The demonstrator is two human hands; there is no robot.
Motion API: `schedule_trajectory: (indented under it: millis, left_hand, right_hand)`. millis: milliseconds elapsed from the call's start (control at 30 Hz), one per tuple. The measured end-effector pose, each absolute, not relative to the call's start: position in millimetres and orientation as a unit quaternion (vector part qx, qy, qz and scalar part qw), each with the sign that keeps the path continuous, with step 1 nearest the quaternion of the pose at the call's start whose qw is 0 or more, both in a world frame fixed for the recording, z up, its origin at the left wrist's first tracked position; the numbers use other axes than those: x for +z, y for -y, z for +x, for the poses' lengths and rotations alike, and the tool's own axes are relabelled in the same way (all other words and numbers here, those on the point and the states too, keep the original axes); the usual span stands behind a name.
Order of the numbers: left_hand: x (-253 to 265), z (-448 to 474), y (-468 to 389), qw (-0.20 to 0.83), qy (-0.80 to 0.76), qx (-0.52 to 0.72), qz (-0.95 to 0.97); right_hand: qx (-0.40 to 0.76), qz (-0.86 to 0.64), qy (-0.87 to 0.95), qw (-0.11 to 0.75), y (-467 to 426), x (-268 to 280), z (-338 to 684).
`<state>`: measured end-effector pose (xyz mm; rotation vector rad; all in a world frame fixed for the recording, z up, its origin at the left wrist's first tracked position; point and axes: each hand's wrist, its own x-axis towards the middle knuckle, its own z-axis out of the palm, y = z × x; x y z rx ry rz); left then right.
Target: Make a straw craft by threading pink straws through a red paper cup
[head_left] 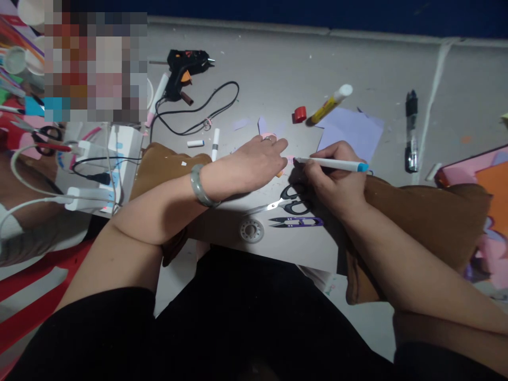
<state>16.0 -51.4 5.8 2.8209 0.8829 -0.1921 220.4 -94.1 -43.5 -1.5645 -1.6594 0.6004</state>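
Note:
My right hand [337, 182] is closed round a white marker [337, 163] with a blue end, its tip pointing left. My left hand [254, 161] bends over the table, its fingertips pressed down on a small pink piece of paper [291, 159] near the marker tip; the fingers hide most of it. A bit of orange [279, 173] shows under that hand. Just below the hands lie black-handled scissors [293, 198], purple thread snips [297, 222] and a round white disc [251, 230]. Lilac paper [349, 132] lies beyond my right hand.
A black glue gun [184, 71] with a looped cord lies at the back left. A yellow glue stick [329, 105], its red cap [300, 114] and a black pen [411, 132] lie farther back. A power strip [119, 164] with cables is at left, beside another person's arm.

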Motion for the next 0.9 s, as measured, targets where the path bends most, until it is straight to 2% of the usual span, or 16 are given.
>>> schedule_trajectory:
  millis: [267, 900]
  left_hand:
    - [8.2, 16.4, 51.1, 0.116, -0.305, -0.069, 0.943]
    - [3.3, 15.5, 51.8, 0.101, -0.301, -0.056, 0.947]
  right_hand:
    - [0.253, -0.593, 0.631, 0.43, 94.6, -43.8, 219.1]
    - [0.248, -0.598, 0.649, 0.4, 95.7, -41.5, 218.3]
